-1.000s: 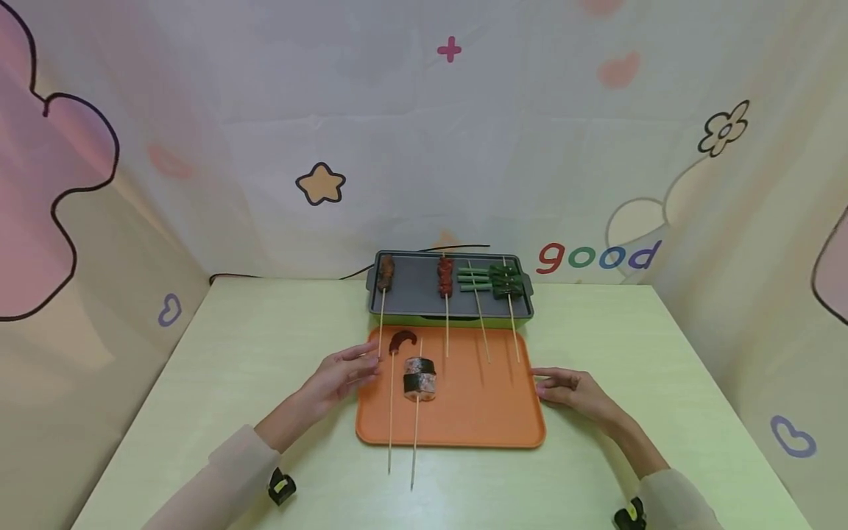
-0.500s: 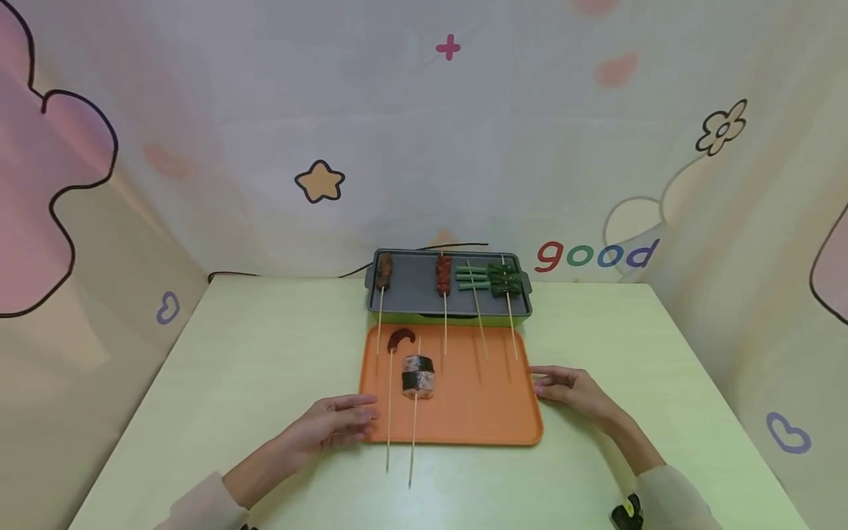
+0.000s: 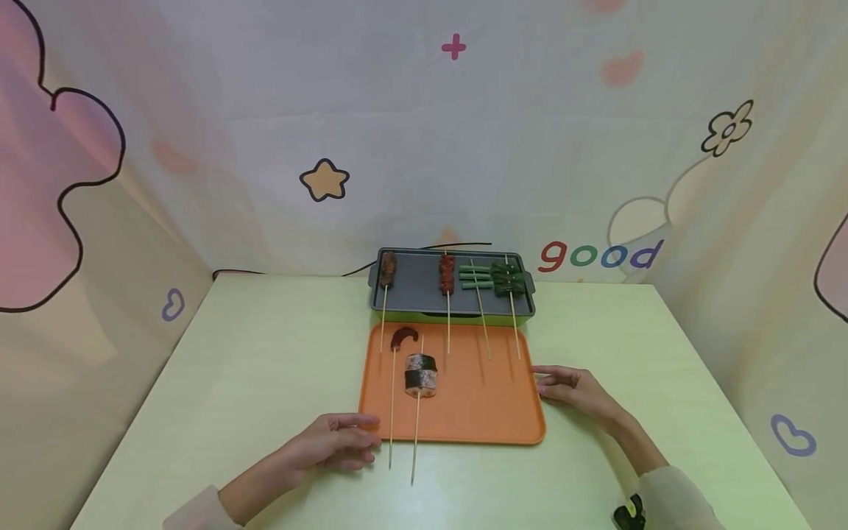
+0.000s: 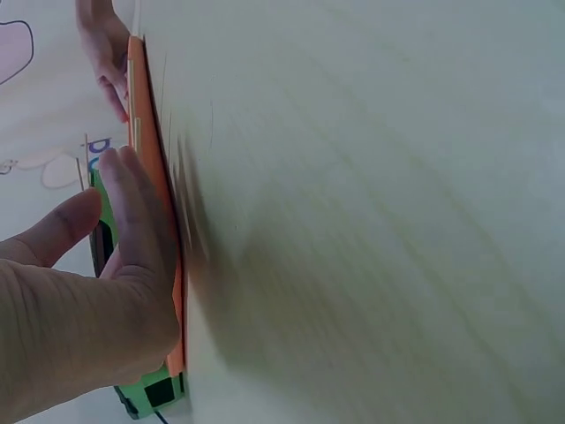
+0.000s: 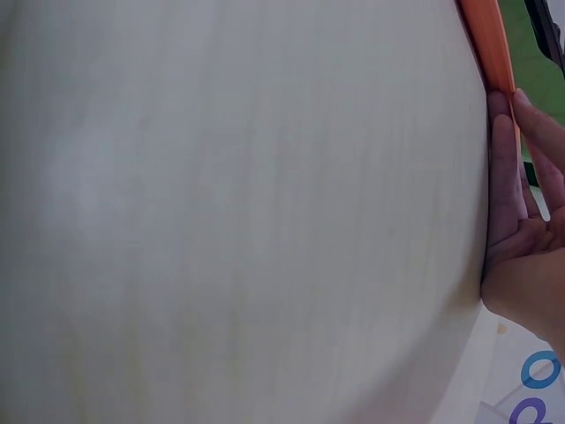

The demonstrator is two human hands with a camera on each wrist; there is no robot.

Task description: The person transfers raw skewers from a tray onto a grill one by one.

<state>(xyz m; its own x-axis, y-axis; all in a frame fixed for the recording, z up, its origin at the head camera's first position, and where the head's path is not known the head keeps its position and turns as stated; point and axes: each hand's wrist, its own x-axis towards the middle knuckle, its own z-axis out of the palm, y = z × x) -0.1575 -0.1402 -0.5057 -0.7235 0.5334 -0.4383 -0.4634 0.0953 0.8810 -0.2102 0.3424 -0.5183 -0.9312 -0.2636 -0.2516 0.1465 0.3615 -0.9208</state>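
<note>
An orange tray (image 3: 490,412) lies before a grill. In the head view my left hand (image 3: 334,442) touches its front left corner, fingers loosely straight. The left wrist view has that hand (image 4: 132,238) along the tray's edge, thumb apart. At the right edge, my right hand (image 3: 575,390) pinches the rim; fingers (image 5: 501,168) lie on both sides of it in the right wrist view. On the tray are a skewer with a curved dark red piece (image 3: 403,336) and one with a black-and-white wrapped roll (image 3: 420,375). Their sticks overhang the front edge.
A dark grill plate (image 3: 417,283) on a green base holds a brown meat skewer (image 3: 388,270), a red meat skewer (image 3: 447,274) and skewered green vegetables (image 3: 506,280). Their sticks overhang the tray. A black cord (image 3: 241,271) runs behind, along a patterned curtain (image 3: 397,88).
My left hand has slid from the tray's upper left edge toward me, down to the front left corner. The right hand stays at the right edge. The skewers keep their places.
</note>
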